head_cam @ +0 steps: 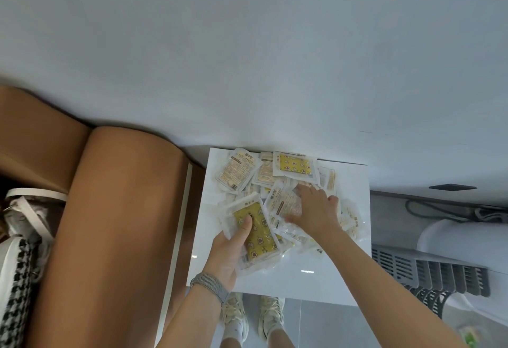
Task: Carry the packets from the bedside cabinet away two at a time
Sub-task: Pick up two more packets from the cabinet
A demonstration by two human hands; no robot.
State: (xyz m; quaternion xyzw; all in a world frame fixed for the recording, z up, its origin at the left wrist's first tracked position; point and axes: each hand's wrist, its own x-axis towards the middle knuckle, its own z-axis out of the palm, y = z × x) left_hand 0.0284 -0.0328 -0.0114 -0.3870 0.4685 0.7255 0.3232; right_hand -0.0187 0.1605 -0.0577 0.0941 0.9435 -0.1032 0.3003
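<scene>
A heap of several white and yellow packets lies on the white bedside cabinet, against the wall. My left hand grips a yellow-patterned packet at the heap's near left edge, thumb on top of it. My right hand lies flat on the middle of the heap, its fingers spread over a clear packet. The packets under my right palm are hidden.
A tan padded headboard stands close on the left of the cabinet. A bag with white straps sits at the far left. On the right are a grey slatted appliance and cables. My shoes stand on the grey floor.
</scene>
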